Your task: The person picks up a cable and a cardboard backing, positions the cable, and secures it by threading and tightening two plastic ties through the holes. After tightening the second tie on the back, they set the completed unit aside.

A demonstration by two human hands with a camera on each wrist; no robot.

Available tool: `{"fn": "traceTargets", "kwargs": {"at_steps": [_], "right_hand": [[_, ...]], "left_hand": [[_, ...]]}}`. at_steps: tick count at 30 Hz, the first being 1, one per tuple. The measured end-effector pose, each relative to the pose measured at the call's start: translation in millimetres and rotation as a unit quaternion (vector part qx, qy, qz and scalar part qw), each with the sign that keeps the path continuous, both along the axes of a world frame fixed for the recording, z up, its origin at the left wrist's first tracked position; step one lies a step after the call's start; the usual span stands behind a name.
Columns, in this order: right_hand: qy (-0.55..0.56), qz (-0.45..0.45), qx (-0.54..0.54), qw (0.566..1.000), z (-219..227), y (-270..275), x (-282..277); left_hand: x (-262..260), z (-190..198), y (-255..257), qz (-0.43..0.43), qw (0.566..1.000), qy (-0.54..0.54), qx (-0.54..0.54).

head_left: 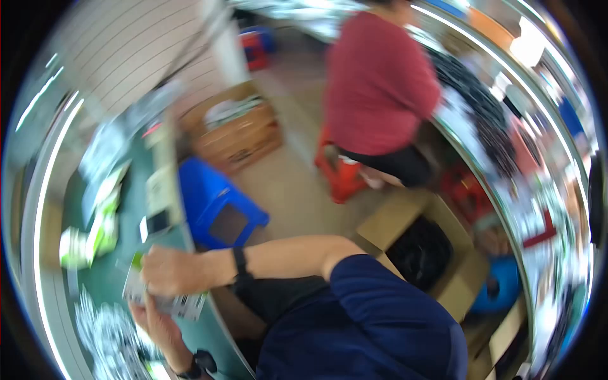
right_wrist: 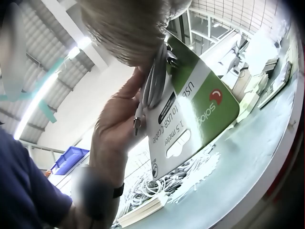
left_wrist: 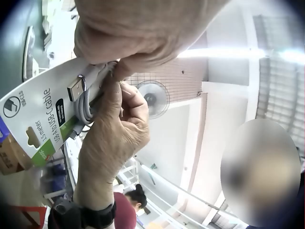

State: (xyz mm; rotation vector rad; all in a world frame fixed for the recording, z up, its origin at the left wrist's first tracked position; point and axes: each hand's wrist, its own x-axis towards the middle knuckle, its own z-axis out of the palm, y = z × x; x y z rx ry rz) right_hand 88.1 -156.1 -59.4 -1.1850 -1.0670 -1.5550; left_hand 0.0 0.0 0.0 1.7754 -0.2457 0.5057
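Both hands hold one white and green retail card point(left_wrist: 45, 112) printed "USB-A to USB-C Cable, 1.5 meter". A bundled grey USB cable point(right_wrist: 155, 83) lies against its face, its metal plug point(left_wrist: 75, 89) showing. My right hand point(head_left: 168, 272) pinches the cable at the card's edge between thumb and fingers, as the left wrist view shows. My left hand point(head_left: 158, 326) is just below it in the head view, gripping the card and cable from the other side. In the head view the card point(head_left: 190, 307) is held over the green tabletop point(head_left: 130, 218).
Many loose grey cables point(head_left: 107, 323) lie heaped on the table, with green-white packs point(head_left: 101, 234) and a dark-screened device point(head_left: 158, 221) farther along. A blue stool point(head_left: 215, 199) stands beside it. Behind are cardboard boxes point(head_left: 234, 136) and a seated person in a red top point(head_left: 380, 82).
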Motion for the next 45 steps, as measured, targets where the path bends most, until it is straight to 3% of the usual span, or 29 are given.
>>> {"fn": "traceTargets", "kwargs": {"at_steps": [2, 3, 5, 6, 7, 12, 14, 20, 26, 35, 41, 45], "right_hand": [[-0.051, 0.096, 0.004, 0.994, -2, -4, -42], [-0.096, 0.138, 0.004, 0.986, 34, 52, -13], [-0.058, 0.196, -0.141, 0.969, -37, 16, -43], [0.021, 0.249, -0.184, 0.951, -88, 5, -71], [0.011, 0.272, -0.186, 0.944, -84, 12, -74], [0.024, 0.463, -0.215, 0.86, -56, 43, -112], [0.011, 0.509, -0.242, 0.826, -70, 60, -116], [0.016, 0.619, -0.262, 0.741, -64, 94, -135], [0.023, 0.659, -0.311, 0.684, -54, 112, -144], [0.099, 0.721, -0.278, 0.627, -72, 125, -177], [0.124, 0.735, -0.28, 0.605, -87, 133, -185], [0.081, 0.702, -0.326, 0.627, -87, 142, -189]], "left_hand": [[-71, -14, -20, 0.103, 0.993, -0.052, 0.001], [-48, 10, 31, 0.123, 0.988, -0.088, 0.01], [-86, -87, 2, 0.243, 0.968, -0.066, -0.021], [-118, -124, -24, 0.28, 0.955, 0.055, -0.076], [-125, -131, -17, 0.273, 0.955, 0.01, -0.117], [-182, -109, -20, 0.304, 0.932, -0.055, -0.189], [-189, -135, -13, 0.32, 0.916, -0.1, -0.22], [-216, -123, -7, 0.353, 0.89, -0.128, -0.259], [-236, -113, -10, 0.389, 0.866, -0.117, -0.293], [-265, -111, 3, 0.405, 0.856, -0.087, -0.31], [-272, -124, 15, 0.403, 0.853, -0.075, -0.324], [-274, -133, 22, 0.412, 0.846, -0.081, -0.33]]}}
